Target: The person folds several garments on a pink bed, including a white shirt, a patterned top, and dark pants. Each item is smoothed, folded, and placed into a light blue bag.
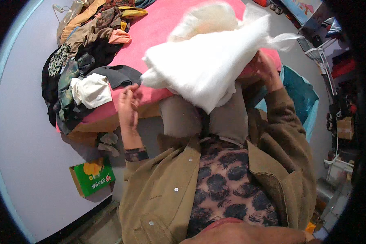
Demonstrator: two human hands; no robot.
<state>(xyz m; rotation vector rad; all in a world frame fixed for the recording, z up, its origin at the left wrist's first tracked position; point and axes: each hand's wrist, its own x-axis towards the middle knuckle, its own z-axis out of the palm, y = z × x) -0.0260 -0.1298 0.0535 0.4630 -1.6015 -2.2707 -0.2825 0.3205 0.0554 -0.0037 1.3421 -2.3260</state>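
A white cloth or garment (201, 61) with a fluffy look spreads over my knees and the bed's edge. Its far end and right tail are smeared by motion. At its left corner, my left hand (129, 105) is raised with fingers apart, a little away from the cloth and holding nothing that I can see. My right hand (267, 70) is at the cloth's right edge, seemingly touching it. Its fingertips are partly behind the fabric, so their grip is hidden.
The pink-covered bed (150, 32) carries a heap of mixed clothes (83, 49) on its left, with a crumpled white garment (91, 90) in front. A blue bin (307, 91) stands to my right. Left below lies a green box (92, 177); a white metal rack (323, 61) stands far right.
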